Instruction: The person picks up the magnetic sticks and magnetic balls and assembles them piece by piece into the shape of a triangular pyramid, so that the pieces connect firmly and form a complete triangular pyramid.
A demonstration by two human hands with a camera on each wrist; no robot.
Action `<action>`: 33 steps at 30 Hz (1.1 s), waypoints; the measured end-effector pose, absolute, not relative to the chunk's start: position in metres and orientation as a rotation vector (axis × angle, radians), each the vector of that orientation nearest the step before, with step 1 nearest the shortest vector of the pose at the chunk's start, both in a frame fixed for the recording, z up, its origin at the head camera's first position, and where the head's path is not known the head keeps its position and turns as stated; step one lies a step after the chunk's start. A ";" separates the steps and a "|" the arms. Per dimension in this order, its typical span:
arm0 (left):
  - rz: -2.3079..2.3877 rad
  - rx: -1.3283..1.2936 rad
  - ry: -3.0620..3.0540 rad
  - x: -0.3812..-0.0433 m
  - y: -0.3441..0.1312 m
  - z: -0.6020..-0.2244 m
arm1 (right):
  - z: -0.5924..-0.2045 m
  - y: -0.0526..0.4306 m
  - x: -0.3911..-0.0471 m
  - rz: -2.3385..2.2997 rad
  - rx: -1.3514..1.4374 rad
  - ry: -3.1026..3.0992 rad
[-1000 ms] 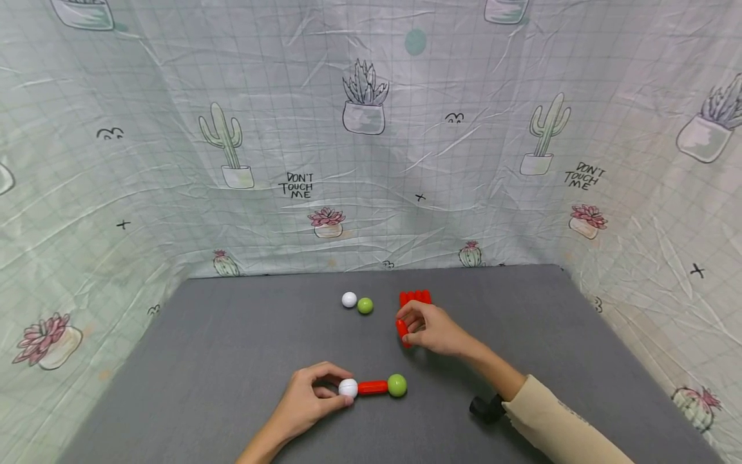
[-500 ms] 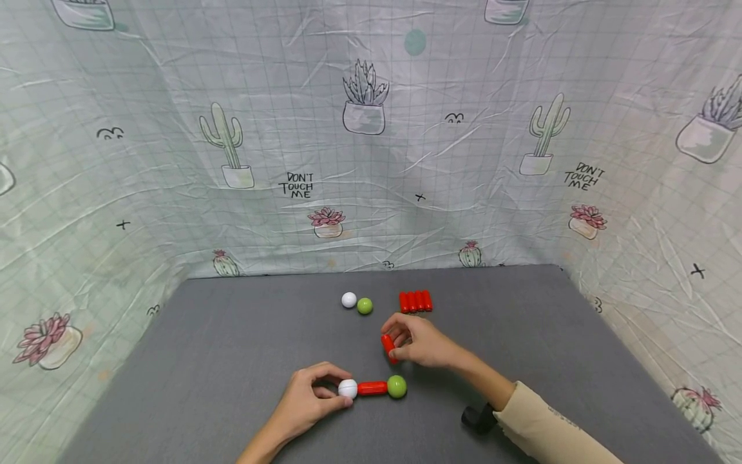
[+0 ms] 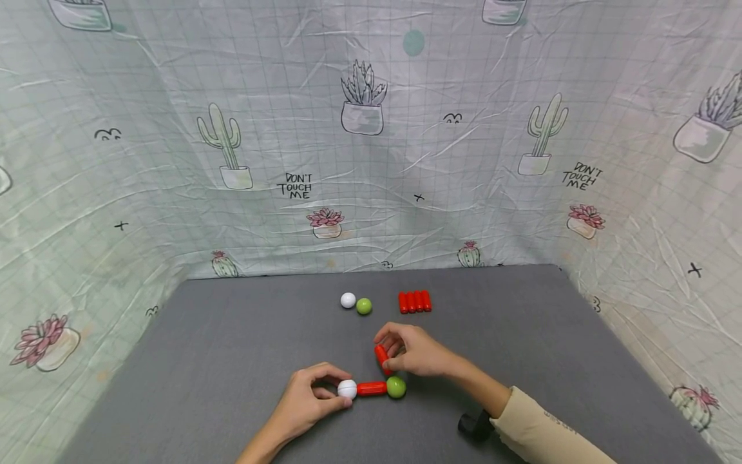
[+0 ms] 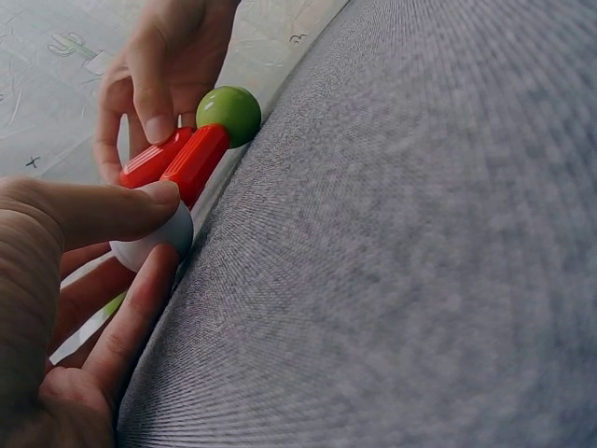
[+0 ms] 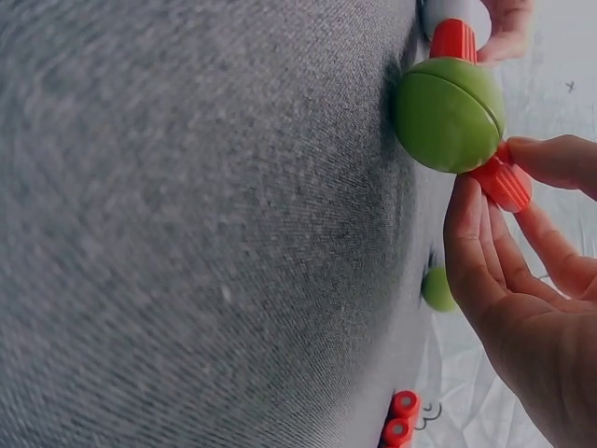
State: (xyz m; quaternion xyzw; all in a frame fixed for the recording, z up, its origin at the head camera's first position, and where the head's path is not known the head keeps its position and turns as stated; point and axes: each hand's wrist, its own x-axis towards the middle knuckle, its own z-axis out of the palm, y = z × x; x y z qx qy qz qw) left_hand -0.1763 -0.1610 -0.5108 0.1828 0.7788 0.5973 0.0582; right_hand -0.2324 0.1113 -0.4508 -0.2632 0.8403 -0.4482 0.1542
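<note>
A white ball point(image 3: 347, 389), a red ribbed rod point(image 3: 371, 388) and a green ball point(image 3: 396, 387) form one straight joined piece on the grey table. My left hand point(image 3: 310, 396) pinches the white ball at its left end between thumb and fingers. Just beyond the green ball, my right hand point(image 3: 420, 351) holds a second red rod point(image 3: 382, 359) by thumb and fingertips, tilted. In the right wrist view that loose rod point(image 5: 505, 183) has its end right at the green ball point(image 5: 448, 115).
Farther back lie a loose white ball point(image 3: 348, 300) and a green ball point(image 3: 364, 306). Several red rods point(image 3: 415, 301) sit side by side to their right. A patterned cloth point(image 3: 371, 193) hangs behind the grey table point(image 3: 261, 335).
My right hand has come from beside the row of red rods toward me and leftward, bringing one rod near the green ball. The left hand stays in place on the white ball.
</note>
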 end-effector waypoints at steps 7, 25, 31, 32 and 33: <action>1.816 0.573 2.360 -0.176 -0.160 -0.510 | -0.453 0.111 -0.232 -1.276 -0.764 2.402; 1.825 0.594 2.372 -0.174 -0.160 -0.510 | -0.455 0.113 -0.230 -1.267 -0.756 2.383; 1.826 0.583 2.362 -0.175 -0.160 -0.511 | -0.455 0.114 -0.230 -1.251 -0.754 2.368; 1.825 0.583 2.361 -0.175 -0.161 -0.511 | -0.456 0.115 -0.230 -1.245 -0.754 2.369; 1.824 0.585 2.362 -0.175 -0.161 -0.511 | -0.456 0.115 -0.230 -1.238 -0.755 2.372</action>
